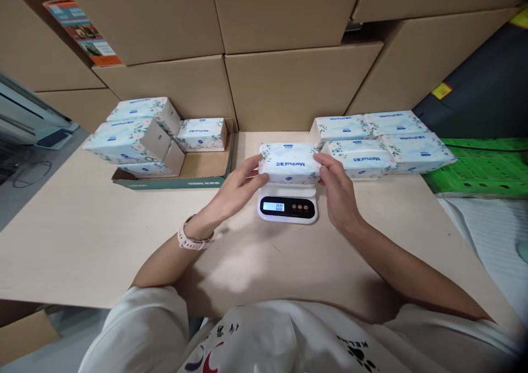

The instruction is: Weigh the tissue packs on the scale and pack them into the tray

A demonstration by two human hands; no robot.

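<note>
A pale blue tissue pack [291,163] with a floral print and the word Manhua is held level between both hands. My left hand [242,185] grips its left end, thumb at the front corner. On the opposite end, the fingers and thumb of my right hand [336,188] are closed. Directly beneath is a white digital scale [287,219], its lit display reading 0.0. The pack hides most of the weighing plate, and I cannot tell whether it touches the plate.
To the left, a shallow green-edged cardboard tray [173,184] holds several tissue packs [124,139]. Several more packs [361,157] sit grouped on the right. Large cardboard boxes [289,89] form a wall behind the table [74,241]. Green plastic [478,166] lies beyond the right edge.
</note>
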